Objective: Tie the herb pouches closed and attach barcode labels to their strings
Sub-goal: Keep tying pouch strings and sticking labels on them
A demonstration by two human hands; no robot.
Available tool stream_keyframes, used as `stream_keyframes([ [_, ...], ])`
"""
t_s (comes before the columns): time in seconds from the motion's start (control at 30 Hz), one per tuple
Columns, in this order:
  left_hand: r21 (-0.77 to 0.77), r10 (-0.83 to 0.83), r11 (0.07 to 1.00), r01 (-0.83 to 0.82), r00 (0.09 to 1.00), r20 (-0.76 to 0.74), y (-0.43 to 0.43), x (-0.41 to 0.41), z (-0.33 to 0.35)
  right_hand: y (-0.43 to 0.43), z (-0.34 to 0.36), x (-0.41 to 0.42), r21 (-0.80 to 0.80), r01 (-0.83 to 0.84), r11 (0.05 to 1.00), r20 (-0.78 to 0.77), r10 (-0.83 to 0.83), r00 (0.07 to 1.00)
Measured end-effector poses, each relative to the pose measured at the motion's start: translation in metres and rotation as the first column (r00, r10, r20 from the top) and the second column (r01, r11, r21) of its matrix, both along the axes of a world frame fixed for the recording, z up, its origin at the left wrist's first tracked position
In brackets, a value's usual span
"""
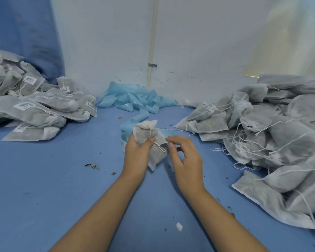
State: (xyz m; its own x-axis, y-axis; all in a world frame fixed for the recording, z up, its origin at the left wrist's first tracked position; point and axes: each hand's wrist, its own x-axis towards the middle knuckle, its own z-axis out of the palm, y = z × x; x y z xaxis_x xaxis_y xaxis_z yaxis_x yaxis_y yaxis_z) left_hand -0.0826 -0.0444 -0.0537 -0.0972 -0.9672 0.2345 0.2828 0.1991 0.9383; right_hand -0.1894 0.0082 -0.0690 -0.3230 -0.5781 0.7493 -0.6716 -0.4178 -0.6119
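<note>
A: Why is the pouch (149, 142) held up off the table (53, 179) rather than lying flat?

B: I'd judge it frees the neck. The left hand (137, 151) grips the pouch just below its gathered top, fingers curled round the cloth, thumb pressed on the front. That keeps the mouth bunched so the string (160, 147) can be worked around it.

A: And the right hand (185, 157)?

B: It pinches the string between thumb and forefinger, just beside the pouch. The other fingers are loosely curled, holding nothing that I can see. A loop of string lies against the pouch's front, so the tie looks under way, not finished.

A: The two heaps, why are they split?

B: Sorting by stage, it seems. The right pile (271, 133) has loose strings trailing and no labels: still to do. The left pile (35, 106) carries barcode labels: done. The pouch in hand sits between them, in the middle of the table.

A: The blue strip (135, 100)?

B: Label backing, I'd guess, heaped against the wall (207, 42) and running forward to just behind the pouch. White labels (123, 145) show on it by the left hand, within easy reach for the next step.

A: Any risk?

B: Herb crumbs (92, 166) are scattered about; a loose neck could spill more.
</note>
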Motion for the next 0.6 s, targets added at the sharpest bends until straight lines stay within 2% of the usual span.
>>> stream_keyframes([
  [0.4, 0.0, 0.08, 0.997, -0.08, 0.992, -0.102, -0.009, 0.0012, 0.0035, 0.0011, -0.0009, 0.0021, -0.023, -0.022, 1.0, -0.19, 0.017, 0.982],
  [0.6, -0.067, 0.108, 0.992, -0.105, 0.994, 0.034, -0.0074, -0.0004, 0.002, 0.0014, 0.0, 0.0011, -0.042, 0.03, 0.999, -0.045, -0.032, 0.998],
])
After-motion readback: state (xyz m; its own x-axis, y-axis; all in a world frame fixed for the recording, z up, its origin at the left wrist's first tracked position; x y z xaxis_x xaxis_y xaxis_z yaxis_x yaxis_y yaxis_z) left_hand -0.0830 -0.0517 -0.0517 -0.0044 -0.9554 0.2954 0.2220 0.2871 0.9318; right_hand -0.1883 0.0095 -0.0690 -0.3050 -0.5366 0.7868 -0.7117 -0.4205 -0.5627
